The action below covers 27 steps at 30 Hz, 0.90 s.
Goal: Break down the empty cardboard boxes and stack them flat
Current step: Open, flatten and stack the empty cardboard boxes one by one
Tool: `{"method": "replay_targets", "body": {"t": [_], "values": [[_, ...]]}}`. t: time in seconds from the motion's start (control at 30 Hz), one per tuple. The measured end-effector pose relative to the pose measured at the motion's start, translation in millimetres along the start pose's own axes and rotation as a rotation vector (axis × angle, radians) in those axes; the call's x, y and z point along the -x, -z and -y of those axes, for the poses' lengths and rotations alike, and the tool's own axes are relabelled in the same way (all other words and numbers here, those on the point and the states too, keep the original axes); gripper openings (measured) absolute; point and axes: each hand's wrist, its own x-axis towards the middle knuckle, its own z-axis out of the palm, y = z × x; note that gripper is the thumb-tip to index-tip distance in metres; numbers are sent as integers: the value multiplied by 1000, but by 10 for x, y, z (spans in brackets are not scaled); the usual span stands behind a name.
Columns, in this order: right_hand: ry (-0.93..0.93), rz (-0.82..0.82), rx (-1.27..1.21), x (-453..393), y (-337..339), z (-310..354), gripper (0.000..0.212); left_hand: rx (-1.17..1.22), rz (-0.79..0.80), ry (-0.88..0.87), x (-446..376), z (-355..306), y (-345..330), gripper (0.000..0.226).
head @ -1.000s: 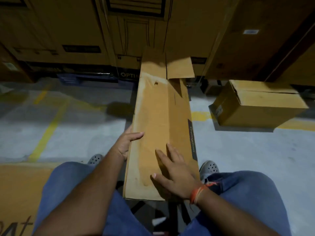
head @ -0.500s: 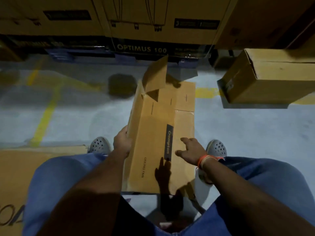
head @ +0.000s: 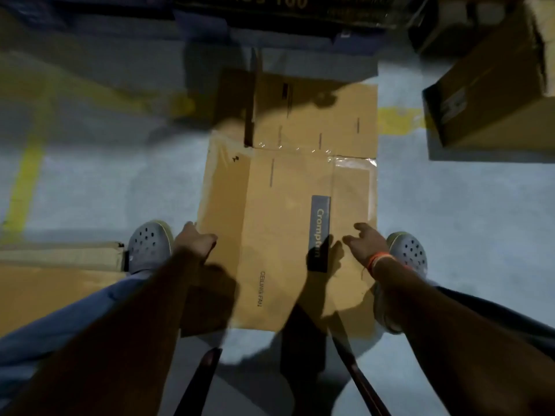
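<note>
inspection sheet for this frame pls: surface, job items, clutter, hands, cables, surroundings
Surface: grey concrete floor with yellow painted lines.
Job's things: flattened Crompton ceiling fan box lies on the floor between the feet; one end flap stands up. Assembled box at right, not broken down. Flat cardboard at left.
Clutter: nothing seen.
Hands: left hand at the box's left edge, grip unclear through blur; right hand open over the right side.
Cables: nothing seen.
Surroundings: dark printed cartons along the far edge; dim light.
</note>
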Motion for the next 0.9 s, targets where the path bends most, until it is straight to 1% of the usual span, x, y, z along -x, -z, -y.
{"method": "replay_targets", "body": {"t": [0.07,0.13,0.27,0.37,0.47,0.53,0.6,0.67,0.73,0.9], "values": [[-54,-6,-17,-273,-4,-58,60,-62,-33,44,-312,-66,-1,73],[-90,-19,-32,-527,-3,-124,58,-88,-68,47,-563,-95,-27,73],[-156,-85,-55,-981,-52,-229,59,-135,-180,-78,-807,-213,-174,65],[-188,-151,-64,-1230,-125,-249,64,-176,-214,-110,-935,-359,-305,69],[-235,-219,-75,-1396,-180,-273,65,-189,-246,-77,-1076,-401,-405,70],[-275,-277,-39,-1471,-213,-316,60,-186,-271,-31,-1127,-372,-459,64],[-337,-307,12,-1501,-242,-341,56,-198,-300,-29,-1147,-340,-511,62],[-394,-313,23,-1516,-267,-379,52,-192,-325,-22,-1143,-332,-544,64],[-402,-301,22,-1531,-285,-442,51,-159,-344,-11,-1137,-351,-553,67],[-373,-259,-35,-1556,-280,-532,62,-47,-305,-17,-1189,-313,-446,70]]}}
